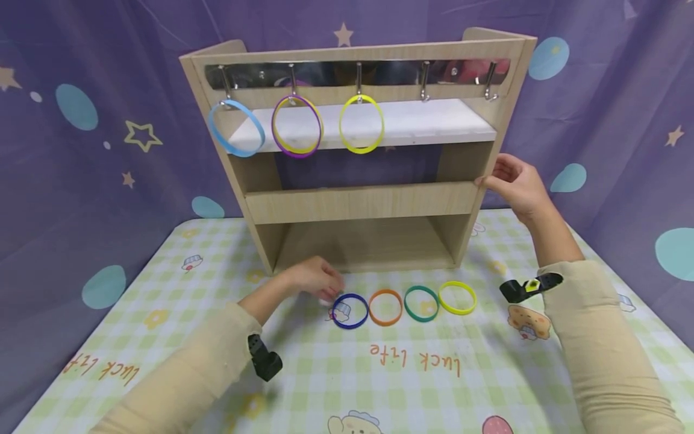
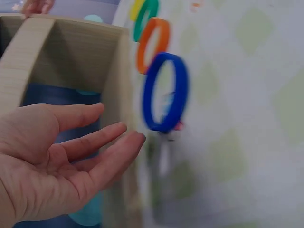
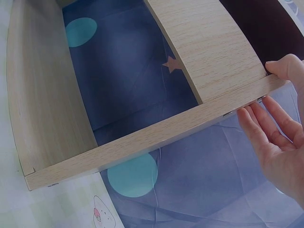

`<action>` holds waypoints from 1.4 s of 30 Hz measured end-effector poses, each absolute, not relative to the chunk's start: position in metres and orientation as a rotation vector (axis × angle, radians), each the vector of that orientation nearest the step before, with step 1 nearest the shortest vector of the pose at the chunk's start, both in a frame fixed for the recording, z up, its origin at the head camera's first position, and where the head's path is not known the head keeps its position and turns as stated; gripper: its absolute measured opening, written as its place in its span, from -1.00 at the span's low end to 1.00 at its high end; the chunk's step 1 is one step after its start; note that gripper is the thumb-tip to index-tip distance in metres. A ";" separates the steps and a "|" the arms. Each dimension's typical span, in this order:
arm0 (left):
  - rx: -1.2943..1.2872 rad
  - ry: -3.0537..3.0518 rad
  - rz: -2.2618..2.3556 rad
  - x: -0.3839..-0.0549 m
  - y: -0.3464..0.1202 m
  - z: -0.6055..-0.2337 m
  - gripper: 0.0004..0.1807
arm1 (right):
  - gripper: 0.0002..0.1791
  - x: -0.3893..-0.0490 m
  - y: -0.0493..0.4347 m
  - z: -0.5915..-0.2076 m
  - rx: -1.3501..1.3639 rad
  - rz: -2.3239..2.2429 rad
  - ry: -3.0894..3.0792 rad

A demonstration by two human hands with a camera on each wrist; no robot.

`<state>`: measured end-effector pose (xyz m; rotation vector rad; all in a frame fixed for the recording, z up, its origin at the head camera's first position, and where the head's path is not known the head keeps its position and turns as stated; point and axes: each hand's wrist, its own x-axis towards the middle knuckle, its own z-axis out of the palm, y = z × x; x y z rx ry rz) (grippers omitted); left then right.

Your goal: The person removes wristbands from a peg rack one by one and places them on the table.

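My left hand (image 1: 317, 278) is held low over the cloth by the shelf's front edge, fingers loosely extended with nothing between them. Its fingertips are close to a dark blue silicone wristband (image 2: 182, 90). To the right of that band lie an orange wristband (image 1: 385, 324), a green wristband (image 1: 421, 319) and a yellow wristband (image 1: 457, 312) in a row. My right hand (image 1: 517, 184) grips the right side panel of a wooden shelf (image 1: 358, 204). In the right wrist view its thumb lies over the panel's front edge and its fingers (image 3: 254, 126) press the outer face.
Across the shelf's top runs a metal hook strip (image 1: 325, 73). From its left hooks hang a light blue wristband (image 1: 246, 153), a purple wristband (image 1: 297, 155) paired with a yellow one, and another yellow wristband (image 1: 362, 150). A checked tablecloth (image 1: 325, 386) lies beneath; a purple curtain (image 1: 130, 199) hangs behind.
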<state>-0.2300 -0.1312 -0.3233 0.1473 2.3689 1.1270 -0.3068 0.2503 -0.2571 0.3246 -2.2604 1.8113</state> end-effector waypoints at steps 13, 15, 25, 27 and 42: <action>0.338 2.465 1.071 -0.234 -0.123 -0.257 -0.61 | -0.63 -0.307 0.250 -0.261 0.354 1.855 -2.219; 0.359 2.474 1.067 -0.234 -0.121 -0.249 -0.61 | -0.63 -0.307 0.251 -0.261 0.358 1.864 -2.209; 0.365 2.523 1.099 -0.234 -0.115 -0.223 -0.58 | -0.62 -0.308 0.250 -0.260 0.360 1.862 -2.208; 0.364 2.534 1.105 -0.232 -0.115 -0.217 -0.58 | -0.62 -0.308 0.250 -0.260 0.362 1.862 -2.210; 0.346 2.639 1.329 -0.222 -0.108 -0.189 -0.60 | -0.63 -0.307 0.250 -0.258 0.367 1.845 -2.221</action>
